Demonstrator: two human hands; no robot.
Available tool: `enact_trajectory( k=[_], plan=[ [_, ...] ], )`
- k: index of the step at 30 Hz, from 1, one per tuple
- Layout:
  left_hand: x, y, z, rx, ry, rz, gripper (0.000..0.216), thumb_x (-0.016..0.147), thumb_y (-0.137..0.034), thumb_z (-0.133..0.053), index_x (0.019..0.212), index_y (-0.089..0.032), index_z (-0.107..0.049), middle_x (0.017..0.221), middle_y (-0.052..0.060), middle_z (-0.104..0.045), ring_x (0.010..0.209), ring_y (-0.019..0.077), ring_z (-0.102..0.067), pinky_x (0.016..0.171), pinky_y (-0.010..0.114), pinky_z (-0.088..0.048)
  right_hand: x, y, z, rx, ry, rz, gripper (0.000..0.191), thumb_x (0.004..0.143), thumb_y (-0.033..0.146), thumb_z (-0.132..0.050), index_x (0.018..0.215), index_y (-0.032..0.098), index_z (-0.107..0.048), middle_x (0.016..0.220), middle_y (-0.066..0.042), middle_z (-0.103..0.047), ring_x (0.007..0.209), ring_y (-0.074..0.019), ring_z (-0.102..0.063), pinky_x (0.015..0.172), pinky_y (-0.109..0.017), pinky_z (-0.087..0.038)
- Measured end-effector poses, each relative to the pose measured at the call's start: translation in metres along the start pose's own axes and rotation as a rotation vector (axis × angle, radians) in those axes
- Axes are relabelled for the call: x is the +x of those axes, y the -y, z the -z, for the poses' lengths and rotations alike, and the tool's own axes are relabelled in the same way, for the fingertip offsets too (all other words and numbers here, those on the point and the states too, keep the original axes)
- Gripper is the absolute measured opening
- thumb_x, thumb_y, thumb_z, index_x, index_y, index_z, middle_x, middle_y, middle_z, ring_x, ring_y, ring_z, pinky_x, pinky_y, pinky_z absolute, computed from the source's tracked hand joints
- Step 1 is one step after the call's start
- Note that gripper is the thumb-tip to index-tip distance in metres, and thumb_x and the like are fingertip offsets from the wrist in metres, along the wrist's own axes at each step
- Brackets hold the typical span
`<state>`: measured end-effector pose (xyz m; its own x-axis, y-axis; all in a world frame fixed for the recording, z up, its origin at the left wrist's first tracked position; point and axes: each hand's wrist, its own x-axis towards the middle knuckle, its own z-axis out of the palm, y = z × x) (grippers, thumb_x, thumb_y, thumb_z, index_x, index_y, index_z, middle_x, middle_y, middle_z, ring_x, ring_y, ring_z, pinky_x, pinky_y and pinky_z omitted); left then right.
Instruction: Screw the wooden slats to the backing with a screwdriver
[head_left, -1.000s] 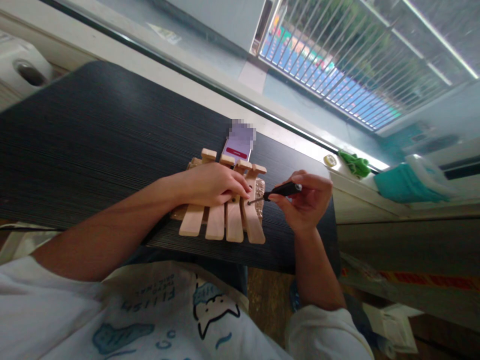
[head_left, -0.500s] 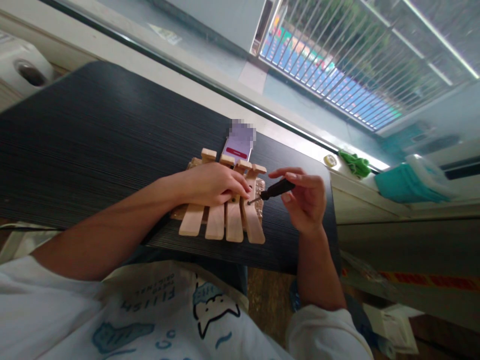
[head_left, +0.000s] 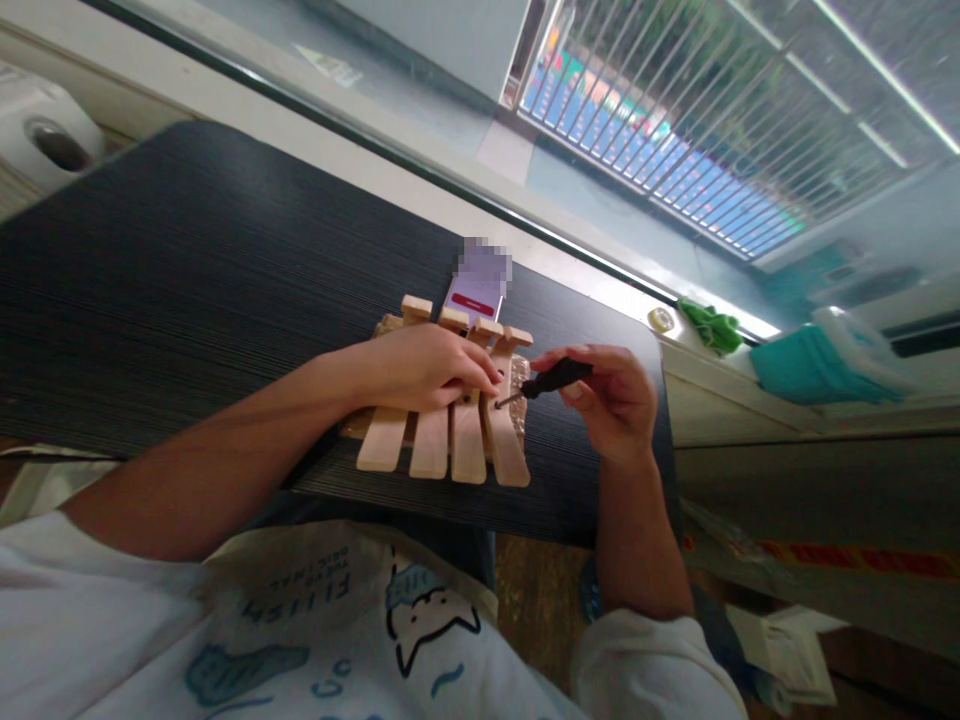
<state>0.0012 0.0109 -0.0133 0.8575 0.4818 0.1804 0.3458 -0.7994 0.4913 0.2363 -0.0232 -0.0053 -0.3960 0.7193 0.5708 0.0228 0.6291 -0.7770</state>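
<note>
Several pale wooden pieces (head_left: 469,452), each with a flared flat end and a short crossbar at the top, lie side by side on a bubble-wrapped bundle (head_left: 520,378). Across them rests my left hand (head_left: 431,368), its fingers closed and pressing at the two pieces on the right; what lies under the palm is hidden. In my right hand (head_left: 619,395) is a black-handled screwdriver (head_left: 556,377), pinched between thumb and fingers. Its tip meets a dark hole or screw in the rightmost wooden piece (head_left: 507,447).
A phone (head_left: 478,285) with a lit screen lies just behind the wooden pieces on the dark table (head_left: 187,260). Along the sill on the right are a roll of tape (head_left: 661,320), a green cloth-like item (head_left: 709,325) and a teal container (head_left: 817,365). A white device (head_left: 45,130) stands at far left.
My right hand has shifted slightly right and its fingers have changed their hold around the screwdriver handle. The left hand and wooden pieces have hardly moved.
</note>
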Motion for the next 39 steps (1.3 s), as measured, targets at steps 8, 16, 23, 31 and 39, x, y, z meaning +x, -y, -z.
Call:
enact_trajectory(
  k=[8,16,23,31,39],
  plan=[
    [0.0,0.001,-0.001,0.021,-0.009,-0.005,0.044,0.081,-0.001,-0.056,0.113,-0.023,-0.075,0.122,-0.001,-0.073,0.107,0.0143,-0.07,0.099,0.024,-0.05,0.0,-0.004,-0.001,-0.044,-0.144,-0.014,0.026,0.08,0.035,-0.077,0.104,0.034,-0.067,0.09,0.003,-0.075,0.074,-0.0142,-0.075,0.056,-0.026,-0.062],
    [0.0,0.003,-0.002,0.007,-0.002,-0.012,0.045,0.082,-0.001,-0.054,0.115,-0.023,-0.074,0.123,-0.001,-0.073,0.11,0.0143,-0.069,0.098,0.024,-0.051,0.005,-0.003,-0.005,0.001,-0.16,0.051,0.032,0.074,0.029,-0.082,0.101,0.035,-0.065,0.08,0.005,-0.064,0.071,-0.0108,-0.069,0.052,-0.021,-0.055],
    [0.0,0.003,-0.003,0.014,-0.016,-0.01,0.043,0.08,-0.001,-0.056,0.111,-0.022,-0.076,0.121,-0.001,-0.073,0.106,0.0137,-0.07,0.099,0.023,-0.05,0.006,-0.002,-0.009,-0.163,-0.229,0.094,0.033,0.073,0.04,-0.083,0.097,0.038,-0.06,0.069,0.005,-0.054,0.054,-0.0129,-0.047,0.04,-0.027,-0.035],
    [0.0,0.003,-0.002,-0.001,-0.005,-0.011,0.043,0.08,0.0,-0.056,0.112,-0.021,-0.075,0.122,0.0,-0.073,0.109,0.0151,-0.069,0.1,0.024,-0.05,0.004,-0.005,-0.013,-0.308,-0.29,0.186,0.034,0.075,0.041,-0.081,0.1,0.036,-0.057,0.068,0.005,-0.049,0.05,-0.0118,-0.045,0.037,-0.026,-0.035],
    [0.0,0.001,-0.001,0.003,-0.003,0.004,0.044,0.08,0.001,-0.056,0.114,-0.021,-0.075,0.123,0.0,-0.073,0.111,0.0156,-0.069,0.101,0.025,-0.05,0.001,-0.012,-0.007,-0.294,-0.224,0.257,0.038,0.079,0.025,-0.076,0.111,0.037,-0.06,0.076,0.003,-0.057,0.058,-0.0125,-0.052,0.04,-0.026,-0.038]
  ],
)
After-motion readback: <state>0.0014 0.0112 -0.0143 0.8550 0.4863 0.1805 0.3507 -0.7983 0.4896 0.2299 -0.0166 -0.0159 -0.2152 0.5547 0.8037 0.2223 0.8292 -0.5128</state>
